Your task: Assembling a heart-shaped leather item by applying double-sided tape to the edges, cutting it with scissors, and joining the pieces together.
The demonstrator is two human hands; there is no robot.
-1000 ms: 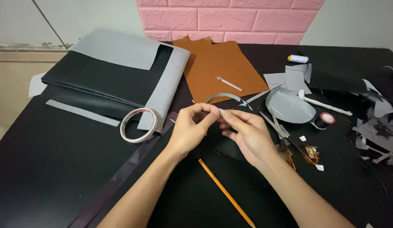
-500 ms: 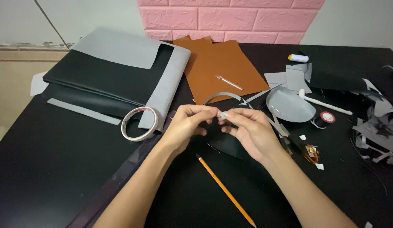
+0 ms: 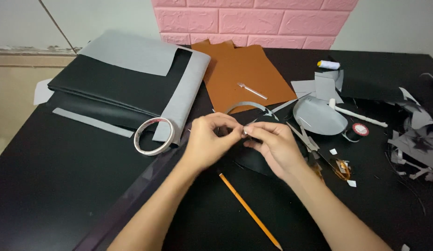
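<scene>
Since a second ago both hands have edged leftward, left hand [image 3: 208, 142] and right hand [image 3: 271, 143] still pinching a small grey strip [image 3: 245, 131] together beside the tape roll [image 3: 153, 135].

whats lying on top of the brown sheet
A small white stick lies on the brown sheet. A grey strip overlaps its near edge. Nothing else shows on it.
</scene>
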